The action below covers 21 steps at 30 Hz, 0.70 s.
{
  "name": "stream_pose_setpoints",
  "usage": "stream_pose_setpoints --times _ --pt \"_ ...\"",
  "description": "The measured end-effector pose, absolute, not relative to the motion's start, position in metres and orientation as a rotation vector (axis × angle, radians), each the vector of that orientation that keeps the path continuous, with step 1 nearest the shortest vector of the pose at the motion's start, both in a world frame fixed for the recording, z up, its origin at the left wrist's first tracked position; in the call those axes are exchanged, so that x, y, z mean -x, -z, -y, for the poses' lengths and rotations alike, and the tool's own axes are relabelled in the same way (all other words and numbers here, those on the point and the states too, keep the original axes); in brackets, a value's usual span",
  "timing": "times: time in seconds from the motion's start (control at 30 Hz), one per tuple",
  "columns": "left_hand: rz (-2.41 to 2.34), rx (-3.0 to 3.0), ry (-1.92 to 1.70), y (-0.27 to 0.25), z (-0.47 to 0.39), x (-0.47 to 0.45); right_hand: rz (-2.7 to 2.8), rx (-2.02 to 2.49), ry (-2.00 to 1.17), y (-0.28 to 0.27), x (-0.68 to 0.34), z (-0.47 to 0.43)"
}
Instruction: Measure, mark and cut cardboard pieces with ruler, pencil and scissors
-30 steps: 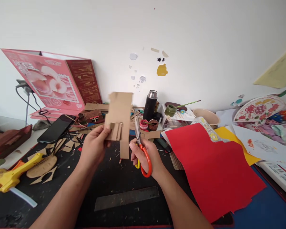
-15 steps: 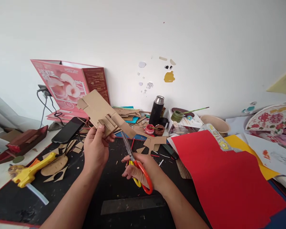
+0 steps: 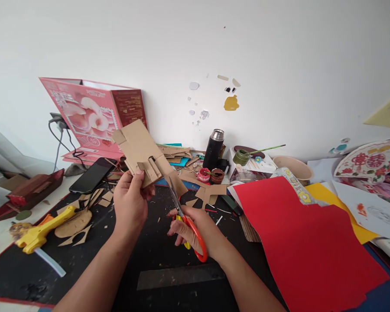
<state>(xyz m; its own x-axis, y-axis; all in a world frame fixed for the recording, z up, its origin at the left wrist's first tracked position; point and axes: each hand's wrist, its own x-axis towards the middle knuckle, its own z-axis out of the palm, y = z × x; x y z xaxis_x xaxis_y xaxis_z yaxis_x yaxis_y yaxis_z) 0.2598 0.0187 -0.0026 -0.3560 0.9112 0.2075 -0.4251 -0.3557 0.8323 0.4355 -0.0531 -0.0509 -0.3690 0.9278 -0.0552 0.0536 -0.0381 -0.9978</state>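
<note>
My left hand (image 3: 131,197) pinches a cut and folded piece of cardboard (image 3: 139,143) by its lower edge and holds it up over the black mat. Small raised flaps and strips stand on its face, and a narrow tab slants down to the right. In my right hand (image 3: 195,229) are scissors (image 3: 195,236) with one orange and one yellow handle. Their blades point up and left, with the tips at the slanting tab. I cannot tell whether the blades grip the cardboard. My right fingers are wrapped through the handles.
A yellow glue gun (image 3: 40,234) and a phone (image 3: 92,175) lie at the left. A clear ruler (image 3: 180,277) is in front. Behind stand a black thermos (image 3: 213,149) and paint jars (image 3: 217,176). Red paper (image 3: 305,242) covers the right side. Cardboard scraps (image 3: 209,193) lie about.
The cardboard has shifted slightly right and turned a little in my left hand. The scissors' tips now overlap its slanting tab, and the blades look closer together.
</note>
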Motion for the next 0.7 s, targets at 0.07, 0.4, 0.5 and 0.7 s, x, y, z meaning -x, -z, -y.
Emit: stream_pose_setpoints --times 0.07,0.4,0.5,0.7 --pt "-0.894 -0.907 -1.822 0.004 -0.017 -0.260 1.492 1.100 -1.504 0.048 -0.435 0.054" --pt "-0.952 -1.089 -1.778 0.011 -0.012 -0.261 1.492 1.154 -1.473 0.041 -0.432 0.055" --pt "-0.971 -1.158 -1.770 0.011 -0.011 -0.261 1.504 1.167 -1.467 0.037 -0.432 0.056" --pt "-0.970 -1.158 -1.764 0.011 -0.010 -0.263 1.497 1.198 -1.436 0.036 -0.430 0.057"
